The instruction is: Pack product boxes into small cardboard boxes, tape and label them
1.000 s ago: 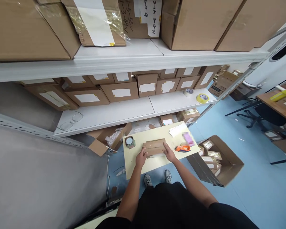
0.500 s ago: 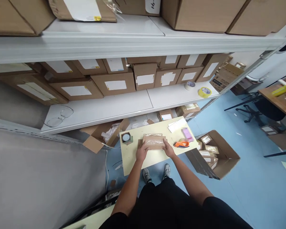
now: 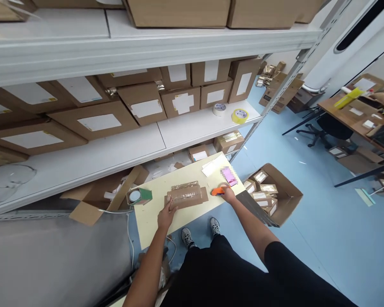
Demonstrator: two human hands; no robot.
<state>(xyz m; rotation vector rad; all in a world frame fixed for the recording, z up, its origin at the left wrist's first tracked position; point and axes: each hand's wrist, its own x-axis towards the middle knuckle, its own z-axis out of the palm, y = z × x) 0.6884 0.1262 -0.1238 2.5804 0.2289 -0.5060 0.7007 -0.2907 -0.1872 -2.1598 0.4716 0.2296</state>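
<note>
A flat cardboard box (image 3: 185, 194) with shiny clear tape across its top lies on the pale yellow table (image 3: 153, 230). At the box's lower left edge is my left hand (image 3: 166, 216), its fingers closed on the cardboard. My right hand (image 3: 228, 195) grips an orange tape dispenser (image 3: 218, 191) at the table's right side. Just beyond the dispenser lies a pink item (image 3: 229, 175), blurred out. White paper sheets (image 3: 212, 165) rest near the far edge. A green container (image 3: 144, 196) with a round pale top stands at the left.
Shelves (image 3: 128, 147) hold several labelled cartons, a white tape roll (image 3: 219, 109) and a yellow tape roll (image 3: 240, 116). An open carton (image 3: 286, 198) with several small parcels stands on the floor at right. Another open carton (image 3: 92, 200) sits left of the table.
My right hand has left the box and taken hold of the orange tape dispenser. My left hand remains at the box's left side. The view has turned to the right.
</note>
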